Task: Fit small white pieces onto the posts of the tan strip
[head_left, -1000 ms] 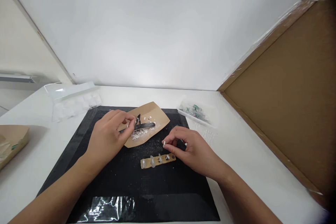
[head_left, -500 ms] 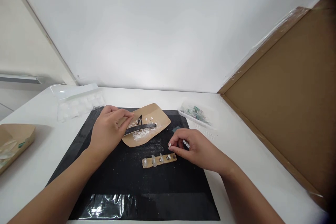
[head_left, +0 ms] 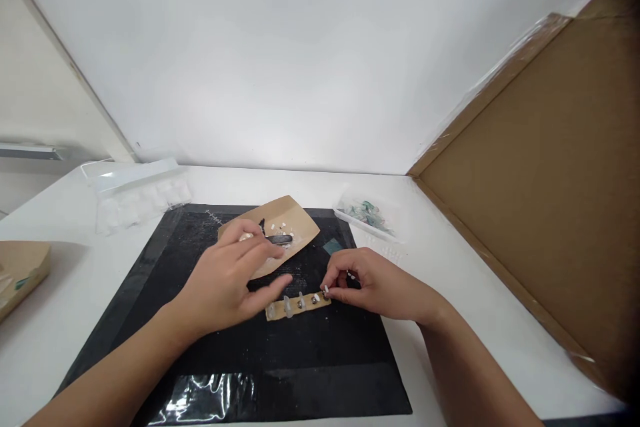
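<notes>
My right hand pinches a small white piece at the right end of a narrow tan strip. Several small translucent clips and dark dots stand along this strip, which lies on the black mat. A row of little white pieces shows partly inside the curled fingers of that hand. My left hand hovers over the mat with fingers apart, holding nothing, between the strip and a brown paper tray. White bits and a black curved stick lie in the tray, partly hidden behind the left fingers.
A black mat covers the middle of the white table. Behind right sits a clear container with green-and-clear pieces. Clear plastic trays lie back left, another brown tray far left. A cardboard panel borders the right.
My left hand has opened and come right and nearer, away from the black stick. My right hand has brought the white piece down onto the strip's right end.
</notes>
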Motion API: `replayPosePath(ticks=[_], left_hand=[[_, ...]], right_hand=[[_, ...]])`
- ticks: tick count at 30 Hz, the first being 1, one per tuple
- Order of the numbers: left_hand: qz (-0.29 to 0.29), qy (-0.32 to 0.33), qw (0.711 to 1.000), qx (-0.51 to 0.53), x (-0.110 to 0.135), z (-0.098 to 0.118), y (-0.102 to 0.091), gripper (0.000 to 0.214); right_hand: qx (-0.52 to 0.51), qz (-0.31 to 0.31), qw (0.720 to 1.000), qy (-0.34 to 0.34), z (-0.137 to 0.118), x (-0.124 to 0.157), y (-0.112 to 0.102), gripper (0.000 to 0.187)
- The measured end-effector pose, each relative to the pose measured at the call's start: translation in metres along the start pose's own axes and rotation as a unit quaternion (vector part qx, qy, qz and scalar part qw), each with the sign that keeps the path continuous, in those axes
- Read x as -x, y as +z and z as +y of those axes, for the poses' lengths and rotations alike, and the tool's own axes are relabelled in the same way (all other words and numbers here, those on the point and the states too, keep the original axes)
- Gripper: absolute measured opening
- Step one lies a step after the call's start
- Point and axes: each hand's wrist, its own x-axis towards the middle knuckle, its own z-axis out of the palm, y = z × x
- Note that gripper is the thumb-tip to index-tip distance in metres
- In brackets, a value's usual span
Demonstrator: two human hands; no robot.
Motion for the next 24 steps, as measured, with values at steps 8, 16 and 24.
replayPosePath(ticks=[8,16,24], left_hand=[[-0.120,0.031,0.992,0.038,0.008,0.020,0.011,0.046],[-0.109,0.021,0.994,0.012,0.011,0.021,0.016,0.033],[-0.124,0.011,0.992,0.012,0.009,0.021,0.019,0.013]], right_hand=[[-0.008,-0.053,0.998,0.033,0.002,0.001,0.000,0.007],[-0.002,-0.060,0.997,0.045,0.002,0.001,0.000,0.007],[0.012,-0.054,0.997,0.053,0.002,0.001,-0.001,0.006]])
